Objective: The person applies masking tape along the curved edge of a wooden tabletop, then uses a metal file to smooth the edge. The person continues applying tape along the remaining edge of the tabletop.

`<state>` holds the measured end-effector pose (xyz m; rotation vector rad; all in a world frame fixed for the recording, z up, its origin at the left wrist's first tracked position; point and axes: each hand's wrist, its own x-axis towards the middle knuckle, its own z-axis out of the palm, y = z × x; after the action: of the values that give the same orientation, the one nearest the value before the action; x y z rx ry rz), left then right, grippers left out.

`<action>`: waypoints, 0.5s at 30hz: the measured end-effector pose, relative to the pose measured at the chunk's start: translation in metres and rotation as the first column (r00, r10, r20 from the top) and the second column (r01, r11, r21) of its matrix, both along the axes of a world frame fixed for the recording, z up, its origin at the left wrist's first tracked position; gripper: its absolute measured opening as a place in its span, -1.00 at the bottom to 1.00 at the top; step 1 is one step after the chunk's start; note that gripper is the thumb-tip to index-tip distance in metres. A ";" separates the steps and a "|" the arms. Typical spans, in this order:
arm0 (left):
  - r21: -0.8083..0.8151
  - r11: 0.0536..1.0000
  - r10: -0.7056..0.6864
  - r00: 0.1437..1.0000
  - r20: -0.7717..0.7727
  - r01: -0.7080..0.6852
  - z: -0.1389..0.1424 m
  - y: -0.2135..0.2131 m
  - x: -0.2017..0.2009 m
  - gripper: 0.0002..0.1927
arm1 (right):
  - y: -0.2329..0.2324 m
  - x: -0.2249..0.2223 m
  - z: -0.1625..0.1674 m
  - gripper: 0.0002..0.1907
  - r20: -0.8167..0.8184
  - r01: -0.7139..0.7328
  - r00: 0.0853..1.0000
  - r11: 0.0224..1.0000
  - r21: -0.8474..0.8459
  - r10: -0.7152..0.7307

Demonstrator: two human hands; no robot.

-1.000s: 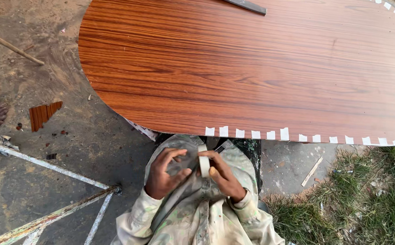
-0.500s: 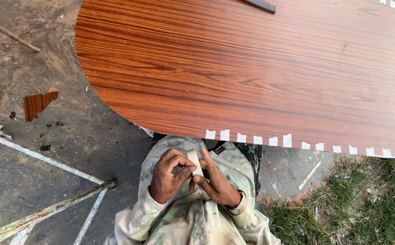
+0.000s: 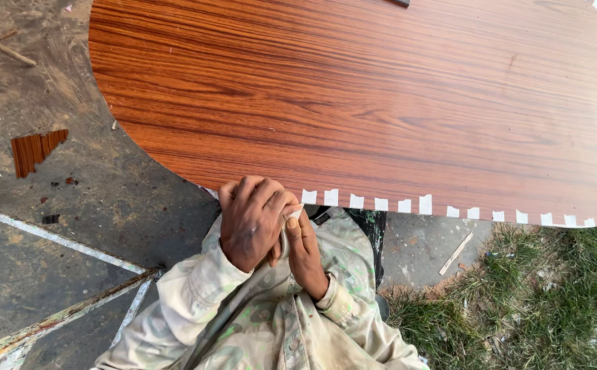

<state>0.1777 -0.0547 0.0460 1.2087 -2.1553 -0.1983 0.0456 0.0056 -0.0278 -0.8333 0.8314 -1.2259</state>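
Both hands pressed together at six o'clock of the wood-grain surface (image 3: 381, 103): left hand (image 3: 252, 223) and right hand (image 3: 305, 250) pinching white tape piece (image 3: 294, 214), readied for edge beside tape tabs (image 3: 381, 203).

Soft, even daylight; faint shadows; sharp focus; slight sheen on the panel (image 3: 381, 103).

No packages, signs or screens in my view. Closest thing to labels: small blank white tape tabs (image 3: 403, 205) in a row along the near edge of the wood-grain panel (image 3: 381, 103), plus a few at its far right corner. Square-ish, plain white.
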 end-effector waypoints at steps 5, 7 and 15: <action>0.041 0.998 0.037 0.998 0.046 -0.039 0.002 -0.014 -0.003 -0.91 | -0.002 0.003 -0.017 -0.63 0.044 -0.018 0.999 0.998 0.055 0.016; 0.063 0.997 0.035 0.999 0.031 -0.036 0.001 -0.017 -0.002 -0.92 | -0.001 0.003 -0.034 -0.69 0.000 -0.013 1.000 1.000 0.021 0.013; 0.188 0.982 0.030 1.000 0.006 -0.031 0.002 -0.026 0.000 -0.87 | -0.006 -0.011 -0.126 -0.75 -0.261 0.071 0.962 0.996 -0.057 -0.083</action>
<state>0.1777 -0.0806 0.0485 1.3471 -2.1578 -0.3948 0.0348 -0.0008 -0.1541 -1.0251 1.0614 -1.2224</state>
